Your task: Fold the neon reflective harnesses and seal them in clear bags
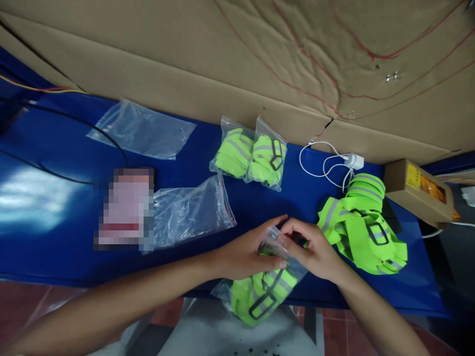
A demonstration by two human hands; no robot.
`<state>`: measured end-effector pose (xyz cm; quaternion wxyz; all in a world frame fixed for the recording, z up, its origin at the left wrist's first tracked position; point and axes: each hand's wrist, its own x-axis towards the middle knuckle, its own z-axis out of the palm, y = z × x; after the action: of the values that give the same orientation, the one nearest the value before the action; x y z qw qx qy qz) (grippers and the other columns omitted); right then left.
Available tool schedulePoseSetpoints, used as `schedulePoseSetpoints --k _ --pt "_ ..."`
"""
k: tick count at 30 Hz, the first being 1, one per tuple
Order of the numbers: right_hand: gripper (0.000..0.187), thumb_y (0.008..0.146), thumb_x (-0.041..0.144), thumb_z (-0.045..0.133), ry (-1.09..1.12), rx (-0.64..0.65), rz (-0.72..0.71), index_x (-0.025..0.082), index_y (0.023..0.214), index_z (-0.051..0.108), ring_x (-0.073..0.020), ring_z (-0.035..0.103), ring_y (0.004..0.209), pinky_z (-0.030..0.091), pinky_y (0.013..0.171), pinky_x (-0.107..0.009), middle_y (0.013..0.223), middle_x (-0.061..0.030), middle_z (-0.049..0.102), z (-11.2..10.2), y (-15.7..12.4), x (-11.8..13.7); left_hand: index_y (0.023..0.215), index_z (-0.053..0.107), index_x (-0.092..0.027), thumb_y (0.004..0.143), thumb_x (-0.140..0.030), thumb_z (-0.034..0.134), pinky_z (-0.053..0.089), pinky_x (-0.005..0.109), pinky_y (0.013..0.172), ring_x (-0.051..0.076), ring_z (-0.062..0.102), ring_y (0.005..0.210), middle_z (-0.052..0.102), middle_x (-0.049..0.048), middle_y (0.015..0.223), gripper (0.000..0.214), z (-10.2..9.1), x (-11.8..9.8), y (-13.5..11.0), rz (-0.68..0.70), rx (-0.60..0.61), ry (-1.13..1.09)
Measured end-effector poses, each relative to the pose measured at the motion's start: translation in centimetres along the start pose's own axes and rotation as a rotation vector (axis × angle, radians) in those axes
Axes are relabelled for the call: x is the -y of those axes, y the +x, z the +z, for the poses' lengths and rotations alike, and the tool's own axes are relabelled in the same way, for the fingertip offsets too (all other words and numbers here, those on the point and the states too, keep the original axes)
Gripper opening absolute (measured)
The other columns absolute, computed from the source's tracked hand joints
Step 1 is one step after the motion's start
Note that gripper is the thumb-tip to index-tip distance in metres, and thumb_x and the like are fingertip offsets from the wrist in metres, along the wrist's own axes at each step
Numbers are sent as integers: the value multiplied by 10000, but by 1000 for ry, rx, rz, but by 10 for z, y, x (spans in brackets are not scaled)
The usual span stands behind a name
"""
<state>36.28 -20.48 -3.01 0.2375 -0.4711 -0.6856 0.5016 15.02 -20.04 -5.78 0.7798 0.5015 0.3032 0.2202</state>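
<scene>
A clear zip bag [299, 267] with a neon-green reflective strap [241, 296] and a black buckle in it hangs tilted at the table's front edge, over my lap. My left hand [243, 254] grips the bag's upper part, thumb across the front. At the bag's top edge, my right hand [315, 247] pinches the plastic between thumb and fingers. The fingers partly hide the bag's mouth, so I cannot tell if it is sealed. To the right of my right hand lies a loose pile of the same green straps [389, 252], with black buckles and grey stripes.
Two filled bags [233, 153] lean by the brown-covered wall [166, 74]. Flat bags [144, 131] lie at left beside a blurred-out rectangular object [124, 207]. A white charger [354, 160] with its cable and a cardboard box [401, 180] stand at back right. Black cables cross the blue table [55, 247].
</scene>
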Motion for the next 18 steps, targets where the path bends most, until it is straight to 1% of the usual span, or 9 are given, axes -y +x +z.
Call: schedulePoseSetpoints --k 2,4,7,9,11,15,18 --pt "125 1010 338 626 -6 11 -16 217 1013 657 -123 594 696 464 638 -247 815 11 658 1 1 -1 1606 323 -235 847 -355 802 365 547 1212 341 520 1404 549 146 1521 905 1 0 0 18 4 6" --pt "163 1002 359 642 -11 3 -22 224 1092 659 -132 605 698 475 645 -259 817 10 669 3 1 -2 1597 332 -244 838 -333 809 368 541 1215 334 524 1402 559 137 1507 901 2 -1 0 46 7 -5" --pt "154 1025 355 606 -4 -23 -33 226 1072 674 -134 615 685 485 632 -263 829 -1 692 6 0 -3 1584 350 -240 827 -303 813 357 542 1227 339 499 1429 544 139 1525 890 5 -2 1 57 2 -7" --pt "149 1037 336 583 8 -8 -43 226 1052 682 -136 637 706 490 622 -259 888 -18 718 7 -1 -3 1582 345 -226 821 -291 814 368 540 1221 346 485 1444 525 152 1542 896 5 -3 1 42 1 -12" --pt "147 1041 324 576 12 10 -56 225 1031 685 -142 649 730 479 604 -255 907 -27 721 6 -2 -2 1561 371 -220 826 -289 808 406 530 1192 342 514 1419 544 153 1521 859 5 -4 2 43 13 -34" --pt "141 1044 340 571 -7 -8 -24 227 1025 654 -131 622 699 452 592 -243 819 2 668 4 -2 -2 1456 493 -203 855 -336 792 448 516 1135 329 572 1337 618 146 1424 684 4 -5 2 73 24 -13" --pt "175 1032 357 595 -65 -12 -21 238 1153 640 -114 570 616 427 573 -234 718 41 607 4 -2 -3 1419 510 -199 881 -359 770 465 488 1101 309 591 1289 642 135 1363 619 5 -5 2 81 10 11"
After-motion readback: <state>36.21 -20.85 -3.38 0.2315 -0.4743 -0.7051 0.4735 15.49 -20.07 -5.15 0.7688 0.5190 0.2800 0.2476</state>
